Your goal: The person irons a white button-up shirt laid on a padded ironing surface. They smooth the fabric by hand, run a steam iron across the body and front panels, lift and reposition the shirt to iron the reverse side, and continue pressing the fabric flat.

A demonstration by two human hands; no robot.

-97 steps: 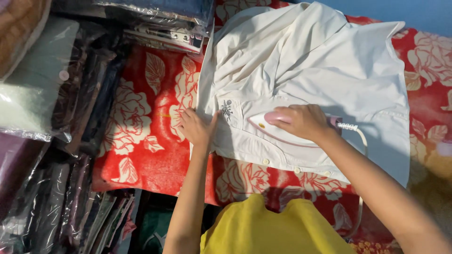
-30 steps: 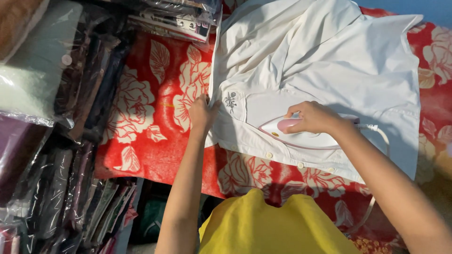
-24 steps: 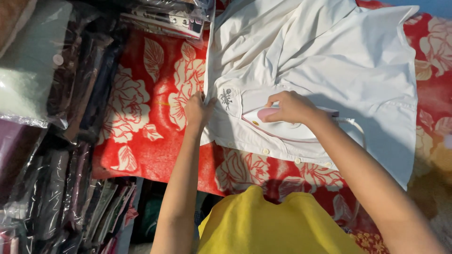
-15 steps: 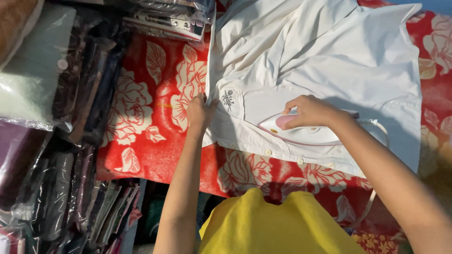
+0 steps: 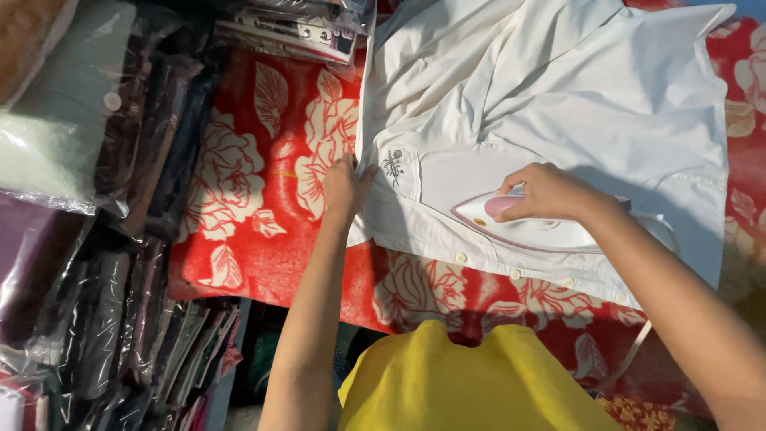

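Gripping the iron (image 5: 523,227), right hand (image 5: 542,191) arches over shirt (image 5: 590,104).

There is just one camera. It sits on the person's head and looks almost straight down, from quite close. Nearest, at the bottom of the view, is the person's yellow top (image 5: 471,383). Both arms reach up and away from there. The red flowered blanket (image 5: 263,199) fills the middle, with the white shirt (image 5: 574,88) at the far right. The stacks of bagged clothes (image 5: 96,239) run down the left side.
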